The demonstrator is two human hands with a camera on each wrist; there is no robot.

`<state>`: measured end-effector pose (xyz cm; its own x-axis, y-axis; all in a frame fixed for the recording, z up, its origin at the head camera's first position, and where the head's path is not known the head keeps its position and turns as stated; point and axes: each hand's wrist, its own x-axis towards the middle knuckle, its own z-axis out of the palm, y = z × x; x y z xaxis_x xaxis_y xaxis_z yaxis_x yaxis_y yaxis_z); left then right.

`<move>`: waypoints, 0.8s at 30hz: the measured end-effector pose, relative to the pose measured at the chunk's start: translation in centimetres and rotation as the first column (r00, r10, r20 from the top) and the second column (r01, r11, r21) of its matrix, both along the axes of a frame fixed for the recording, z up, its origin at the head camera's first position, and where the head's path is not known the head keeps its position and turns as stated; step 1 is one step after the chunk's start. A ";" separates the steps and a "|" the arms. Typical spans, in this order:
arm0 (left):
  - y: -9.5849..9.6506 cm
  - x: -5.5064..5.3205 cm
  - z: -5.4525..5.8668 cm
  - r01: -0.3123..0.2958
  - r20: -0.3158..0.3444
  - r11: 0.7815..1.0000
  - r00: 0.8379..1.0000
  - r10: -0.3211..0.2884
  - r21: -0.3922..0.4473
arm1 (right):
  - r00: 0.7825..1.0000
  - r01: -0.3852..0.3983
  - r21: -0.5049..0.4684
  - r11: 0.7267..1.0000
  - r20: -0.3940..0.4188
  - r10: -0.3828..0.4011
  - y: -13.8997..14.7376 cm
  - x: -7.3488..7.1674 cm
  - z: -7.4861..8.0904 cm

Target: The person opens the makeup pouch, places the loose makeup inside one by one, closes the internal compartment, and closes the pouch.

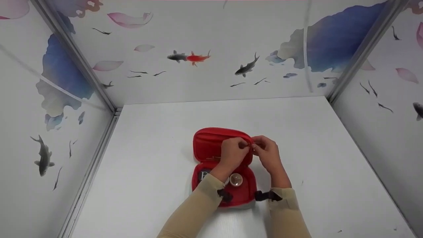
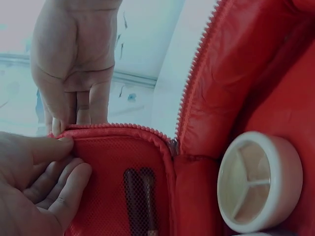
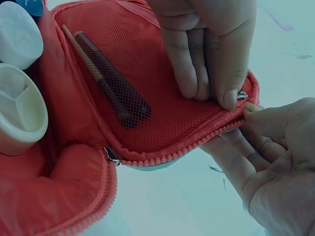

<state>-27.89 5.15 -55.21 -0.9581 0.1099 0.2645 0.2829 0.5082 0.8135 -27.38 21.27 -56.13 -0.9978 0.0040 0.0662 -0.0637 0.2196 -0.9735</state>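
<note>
A red zippered pouch (image 1: 244,195) lies unfolded, its lid (image 1: 211,145) raised at the back. Inside the lid, a mesh pocket (image 3: 147,103) covers two slim brush-like sticks (image 3: 115,83). My left hand (image 1: 233,152) is at the lid's right corner, thumb and fingertip pinching beside a small metal zipper pull (image 3: 241,94), mostly hidden. Outside that corner, my right hand (image 1: 268,153) grips the lid's rim between thumb and fingers. In the pouch's base stands a round white tub (image 1: 236,179) with a three-part inside, seen closer in the left wrist view.
Next to the tub is another white round piece (image 3: 19,37). A dark item with a pale letter (image 1: 203,174) lies at the base's left, partly behind my left sleeve. The white table (image 1: 158,185) is bounded by printed panels (image 1: 205,79) at the back and sides.
</note>
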 end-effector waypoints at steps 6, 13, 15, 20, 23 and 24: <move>-0.2 0.0 -0.1 0.019 -0.019 1.000 1.000 -0.019 0.004 | 1.000 0.017 0.055 0.998 -0.026 -0.016 -0.5 0.3 0.1; -0.6 0.3 -0.6 0.054 -0.023 0.999 0.998 -0.053 0.009 | 0.994 0.071 0.268 0.961 -0.103 -0.045 -0.8 0.6 0.4; -0.6 0.4 -0.7 0.058 -0.024 0.998 0.998 -0.057 0.007 | 0.992 0.087 0.292 0.952 -0.113 -0.056 -0.9 0.6 0.4; -0.9 0.5 -0.7 0.045 -0.008 0.999 0.999 -0.045 0.005 | 0.989 0.122 0.318 0.940 -0.117 -0.089 -1.1 0.7 0.3; -1.0 0.5 -0.6 0.035 0.006 0.999 0.999 -0.034 -0.007 | 0.987 0.145 0.327 0.934 -0.116 -0.112 -1.2 0.8 0.2; -1.1 0.5 -0.6 0.031 0.009 0.999 0.999 -0.031 -0.011 | 0.986 0.153 0.324 0.934 -0.118 -0.120 -1.2 0.9 0.2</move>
